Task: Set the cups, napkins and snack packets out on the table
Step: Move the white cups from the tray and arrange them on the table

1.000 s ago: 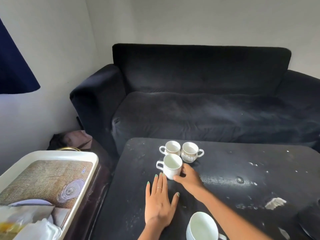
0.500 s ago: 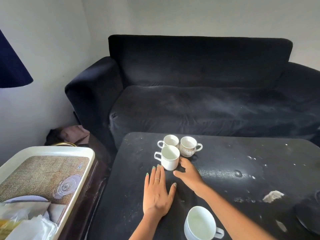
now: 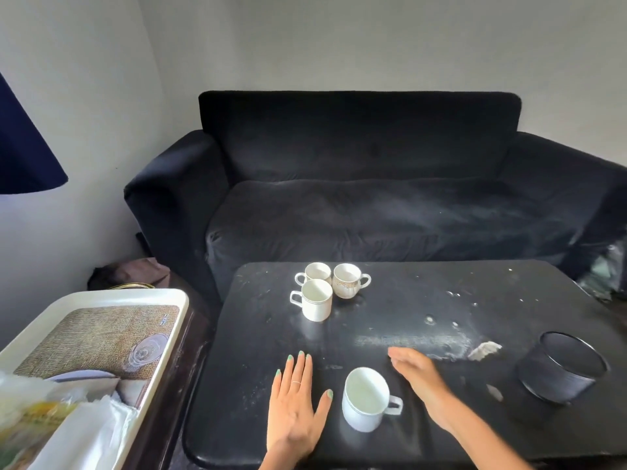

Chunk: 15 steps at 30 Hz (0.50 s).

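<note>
Three white cups cluster at the far left of the black table (image 3: pixel 390 317): a plain cup (image 3: pixel 316 300) in front, another cup (image 3: pixel 315 272) behind it, and a gold-patterned cup (image 3: pixel 347 280) to the right. A fourth white cup (image 3: pixel 366 398) stands near the front edge between my hands. My left hand (image 3: pixel 297 401) lies flat on the table just left of it, fingers straight. My right hand (image 3: pixel 415 374) hovers just right of that cup, open and holding nothing. White napkins (image 3: pixel 84 435) and a yellowish snack packet (image 3: pixel 30 412) lie in the tray at the lower left.
A white tray (image 3: pixel 163 347) with a woven picture sits on a stand left of the table. A dark round container (image 3: pixel 559 368) stands at the table's right. A black sofa (image 3: pixel 373 198) runs behind the table. White scuffs mark the tabletop.
My right hand let go of the front cup in the cluster and drew back toward me, now beside the near cup. My left hand stayed flat on the table.
</note>
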Available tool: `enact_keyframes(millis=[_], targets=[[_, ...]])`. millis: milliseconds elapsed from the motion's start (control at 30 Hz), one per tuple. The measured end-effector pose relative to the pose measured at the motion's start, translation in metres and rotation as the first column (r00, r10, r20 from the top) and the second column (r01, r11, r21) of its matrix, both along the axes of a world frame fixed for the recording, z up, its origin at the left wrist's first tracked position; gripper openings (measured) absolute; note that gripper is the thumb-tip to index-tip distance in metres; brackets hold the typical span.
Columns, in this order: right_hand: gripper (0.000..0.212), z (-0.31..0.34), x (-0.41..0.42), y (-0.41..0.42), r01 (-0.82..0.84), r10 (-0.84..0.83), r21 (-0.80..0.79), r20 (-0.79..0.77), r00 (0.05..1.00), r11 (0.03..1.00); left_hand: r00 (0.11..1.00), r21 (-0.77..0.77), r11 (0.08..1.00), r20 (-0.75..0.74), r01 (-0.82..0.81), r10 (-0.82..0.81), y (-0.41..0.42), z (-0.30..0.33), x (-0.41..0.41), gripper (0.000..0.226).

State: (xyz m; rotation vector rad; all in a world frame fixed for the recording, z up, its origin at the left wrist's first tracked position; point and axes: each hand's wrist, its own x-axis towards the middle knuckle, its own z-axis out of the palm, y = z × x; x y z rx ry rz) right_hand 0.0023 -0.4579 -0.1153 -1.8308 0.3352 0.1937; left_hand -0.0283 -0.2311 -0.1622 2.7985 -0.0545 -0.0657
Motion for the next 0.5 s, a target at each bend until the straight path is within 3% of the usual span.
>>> enact_keyframes(millis=[100,267,500], targets=[[0.03,0.001,-0.026,-0.001,0.047,-0.047,-0.001,0.005,0.999,0.999,0.999,0.014,1.0,-0.046,-0.011,0.012,-0.007,0.004,-0.02,0.071],[0.042,0.002,-0.067,0.006,0.113,-0.113,0.012,-0.032,0.993,0.994,0.982,-0.089,0.996,-0.188,0.013,-0.029,-0.018,0.007,-0.041,0.059],[0.027,0.004,-0.098,0.034,0.125,-0.125,-0.013,-0.031,0.992,0.992,0.969,-0.173,0.984,-0.228,0.053,-0.092,-0.024,0.011,-0.057,0.053]])
